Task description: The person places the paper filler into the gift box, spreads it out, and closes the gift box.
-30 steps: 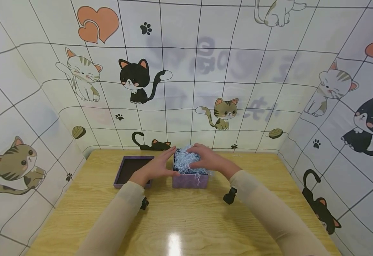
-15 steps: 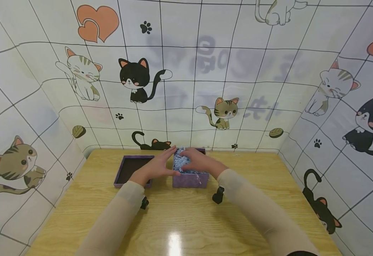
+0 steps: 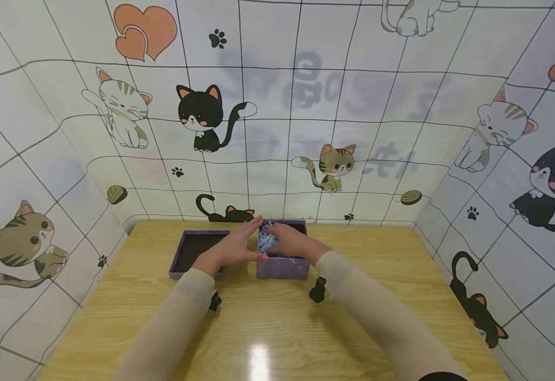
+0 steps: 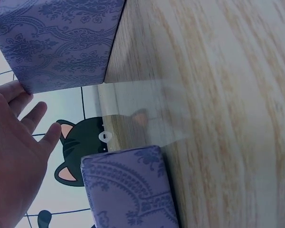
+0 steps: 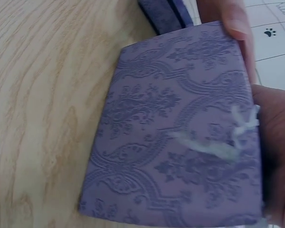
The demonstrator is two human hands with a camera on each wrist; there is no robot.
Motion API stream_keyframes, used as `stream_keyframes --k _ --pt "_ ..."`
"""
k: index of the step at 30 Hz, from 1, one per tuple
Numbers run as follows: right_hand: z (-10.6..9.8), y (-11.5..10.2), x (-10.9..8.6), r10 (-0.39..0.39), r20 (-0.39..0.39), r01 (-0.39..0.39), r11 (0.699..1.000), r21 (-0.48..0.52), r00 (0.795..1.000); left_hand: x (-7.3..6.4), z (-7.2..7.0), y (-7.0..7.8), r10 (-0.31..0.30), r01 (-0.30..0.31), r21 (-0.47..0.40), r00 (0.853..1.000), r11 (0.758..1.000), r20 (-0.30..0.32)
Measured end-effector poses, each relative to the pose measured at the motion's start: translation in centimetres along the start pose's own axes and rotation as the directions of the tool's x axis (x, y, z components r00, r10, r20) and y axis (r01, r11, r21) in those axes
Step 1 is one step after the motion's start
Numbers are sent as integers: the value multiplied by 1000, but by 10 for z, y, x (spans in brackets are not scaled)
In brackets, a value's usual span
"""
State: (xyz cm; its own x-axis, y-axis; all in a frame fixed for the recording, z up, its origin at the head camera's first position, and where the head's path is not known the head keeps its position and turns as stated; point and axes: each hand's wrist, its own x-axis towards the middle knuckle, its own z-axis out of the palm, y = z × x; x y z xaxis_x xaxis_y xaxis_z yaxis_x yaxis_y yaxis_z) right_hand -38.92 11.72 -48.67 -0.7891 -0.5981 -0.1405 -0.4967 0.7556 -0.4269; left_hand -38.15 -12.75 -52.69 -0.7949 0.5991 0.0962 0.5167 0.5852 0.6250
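A purple patterned box (image 3: pixel 284 269) stands on the table, its open top facing up. My left hand (image 3: pixel 232 247) holds it by the left side, thumb at the front corner and index finger at the back corner; the right wrist view shows that thumb (image 5: pixel 235 23) on the rim. Light blue shredded paper (image 3: pixel 266 242) is bunched in the left part of the box. My right hand (image 3: pixel 291 241) reaches inside with curled fingers round the paper, fingertips partly hidden. Beside my left wrist lies a purple lid (image 3: pixel 194 246), dark inside turned up.
The wooden table (image 3: pixel 277 317) meets a white cloth wall (image 3: pixel 277 132) printed with cats along its back edge. A few paper strands (image 5: pixel 242 123) cling to the front of the box. Small black devices (image 3: pixel 318 290) hang under both wrists.
My right hand has moved left and deeper into the box, pushing the heaped paper together toward the left side and baring the dark interior at right. My left hand has stayed in place.
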Motion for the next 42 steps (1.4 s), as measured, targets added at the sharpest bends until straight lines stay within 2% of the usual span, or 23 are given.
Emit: stream_keyframes --k 11,18,24,27,30,35,38,42 --pt "-28 -4 -29 -74 -111 84 992 89 991 0 0 1 -11 11 -7 1000 1000 5" --pt "-35 3 -47 -53 -213 85 985 148 976 0 0 2 -25 25 -5 1000 1000 13" --pt "-22 4 -41 -7 -173 47 973 228 985 -1 -2 2 -19 20 -9 1000 1000 12" --pt "-16 4 -31 -7 -147 39 975 219 989 0 0 1 -16 16 -13 1000 1000 13" --pt "-11 5 -17 18 -96 -1 985 172 995 0 1 -1 -16 16 -16 1000 1000 13" --pt "-3 3 -1 71 -18 -70 997 40 997 0 0 0 -4 4 -7 1000 1000 6" --pt "-3 2 1 56 -10 -56 998 -15 998 0 -1 1 -1 1 -4 1000 1000 2" --pt "-9 1 -4 14 -32 -15 1000 -16 999 0 -1 1 -8 8 -4 1000 1000 8"
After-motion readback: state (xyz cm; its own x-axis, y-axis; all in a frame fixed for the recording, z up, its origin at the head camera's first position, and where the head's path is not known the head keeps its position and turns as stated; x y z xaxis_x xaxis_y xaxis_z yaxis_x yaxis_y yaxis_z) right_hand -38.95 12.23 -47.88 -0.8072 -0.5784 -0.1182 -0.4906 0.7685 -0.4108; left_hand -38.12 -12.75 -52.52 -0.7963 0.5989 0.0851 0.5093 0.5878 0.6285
